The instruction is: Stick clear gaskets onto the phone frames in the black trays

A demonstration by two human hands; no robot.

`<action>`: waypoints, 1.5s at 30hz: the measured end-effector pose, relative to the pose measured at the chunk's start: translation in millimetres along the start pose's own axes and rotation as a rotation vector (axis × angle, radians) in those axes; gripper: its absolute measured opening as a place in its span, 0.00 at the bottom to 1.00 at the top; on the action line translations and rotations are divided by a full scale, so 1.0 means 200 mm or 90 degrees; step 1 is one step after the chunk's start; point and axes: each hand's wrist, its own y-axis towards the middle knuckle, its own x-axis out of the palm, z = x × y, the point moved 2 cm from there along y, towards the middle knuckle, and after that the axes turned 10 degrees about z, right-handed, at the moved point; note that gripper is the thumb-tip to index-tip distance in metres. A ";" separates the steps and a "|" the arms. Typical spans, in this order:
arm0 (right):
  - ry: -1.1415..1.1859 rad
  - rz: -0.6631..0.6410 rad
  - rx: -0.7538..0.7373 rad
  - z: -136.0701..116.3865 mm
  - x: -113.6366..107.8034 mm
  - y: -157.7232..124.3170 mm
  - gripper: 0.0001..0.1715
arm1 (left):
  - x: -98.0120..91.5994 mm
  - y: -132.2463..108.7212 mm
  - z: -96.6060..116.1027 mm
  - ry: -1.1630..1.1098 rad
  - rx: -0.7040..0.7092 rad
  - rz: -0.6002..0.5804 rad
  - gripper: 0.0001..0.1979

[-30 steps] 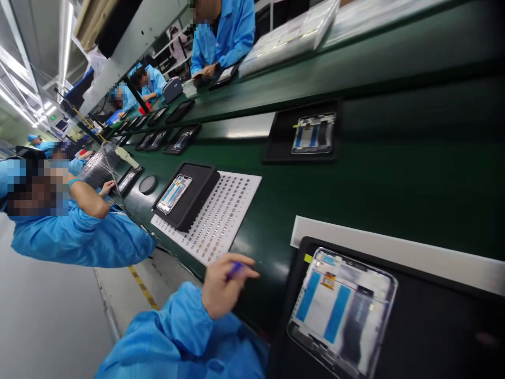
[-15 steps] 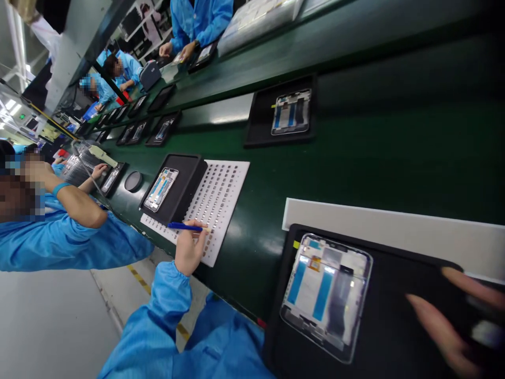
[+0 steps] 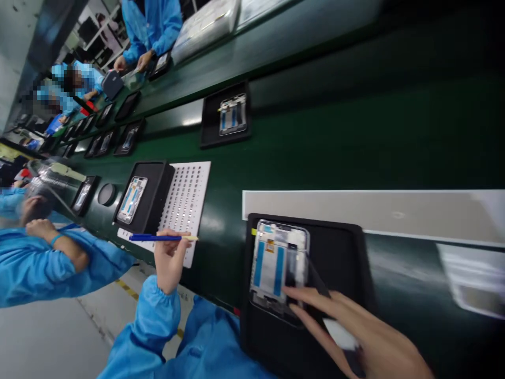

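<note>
Our right hand now reaches over the phone frame; blur hides whether its grip holds anything. Our left hand pinches a blue pen by the white sheet. That frame lies in a black tray on the green surface.

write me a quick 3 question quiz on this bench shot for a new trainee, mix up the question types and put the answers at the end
1. What does the left hand hold?
A) a pair of scissors
B) a blue pen-like tool with a pale tip
C) a roll of tape

2. True or false: the right hand is at the white dotted sheet.

3. Fill in: the two long strips on the phone-shaped frame by the right hand are ____.

Key:
1. B
2. False; its fingers are over the frame in the nearest black tray.
3. Blue
</note>
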 end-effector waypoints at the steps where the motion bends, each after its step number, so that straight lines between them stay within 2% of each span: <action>1: 0.031 -0.007 0.021 -0.03 0.00 0.04 0.10 | 0.05 -0.04 0.04 -0.019 0.009 -0.026 0.13; 6: 0.178 0.027 0.261 -0.07 0.00 0.16 0.14 | 0.30 -0.24 0.17 -0.115 0.096 -0.196 0.09; 10: 0.253 0.071 0.337 -0.07 0.00 0.16 0.17 | 0.42 -0.27 0.19 -0.128 0.162 -0.245 0.10; 16: 0.286 0.125 0.367 -0.04 0.00 0.15 0.19 | 0.48 -0.26 0.23 -0.131 0.257 -0.260 0.11; 24: 0.269 0.169 0.335 -0.03 0.01 0.15 0.17 | 0.49 -0.27 0.22 -0.127 0.281 -0.268 0.11; 26: 0.263 0.177 0.322 -0.03 0.01 0.16 0.16 | 0.49 -0.28 0.22 -0.122 0.261 -0.263 0.11; 28: 0.257 0.179 0.311 -0.03 0.00 0.16 0.14 | 0.50 -0.28 0.22 -0.123 0.201 -0.252 0.10; 31: 0.252 0.178 0.305 -0.05 0.01 0.17 0.12 | 0.52 -0.27 0.22 -0.139 0.032 -0.257 0.13; 34: 0.227 0.179 0.287 -0.06 -0.02 0.18 0.12 | 0.56 -0.27 0.22 -0.178 -0.115 -0.300 0.18; 37: 0.084 0.245 0.233 0.00 -0.14 0.18 0.12 | 0.56 -0.25 0.22 -0.212 -0.156 -0.312 0.20; 40: -0.269 0.367 0.208 0.20 -0.41 0.15 0.16 | 0.53 -0.23 0.21 -0.205 -0.122 -0.285 0.19; 41: -0.404 0.384 0.211 0.28 -0.50 0.14 0.17 | 0.52 -0.22 0.21 -0.193 -0.105 -0.277 0.18; 43: -0.587 0.341 0.249 0.44 -0.66 0.10 0.18 | 0.50 -0.19 0.21 -0.151 -0.075 -0.277 0.17; 45: -0.635 0.299 0.210 0.52 -0.75 0.06 0.16 | 0.48 -0.15 0.20 -0.087 -0.041 -0.288 0.15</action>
